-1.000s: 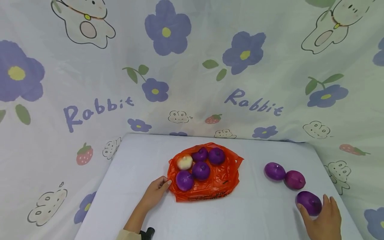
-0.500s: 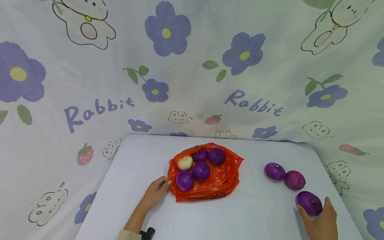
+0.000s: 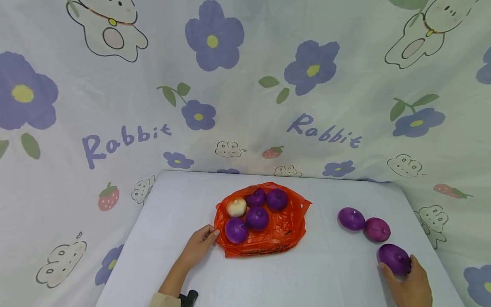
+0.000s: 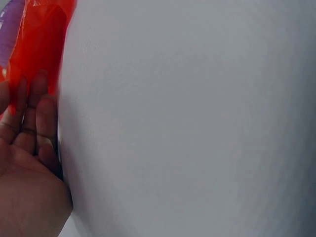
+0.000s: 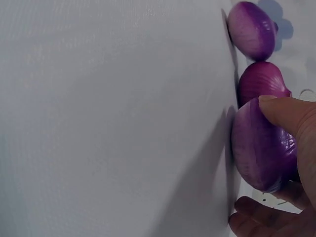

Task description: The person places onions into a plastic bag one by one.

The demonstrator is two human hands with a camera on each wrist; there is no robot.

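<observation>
1. Left hand (image 3: 199, 245): thumb and fingers pinch the left edge of the red bag (image 3: 280, 236).
2. Red bag lies spread on the white table (image 3: 307, 277), left of the loose onions. Inside its edges: four purple onions (image 3: 257, 218), one white bulb (image 3: 236, 207), bunched toward the left and back.
3. Right hand (image 3: 410, 283): holds the near onion (image 3: 394, 259), thumb on one side, fingers on the other; grip about onion-wide. Lower fingers sit apart from it in the right wrist view.
4. Near onion is at the table's right side; can't tell if it's lifted, underside poorly seen.
5. Just beyond it: middle onion (image 3: 377, 230), touching or nearly touching far onion (image 3: 351, 219).
6. Behind table: printed cloth (image 3: 245, 94), flowers and "Rabbit" lettering.
</observation>
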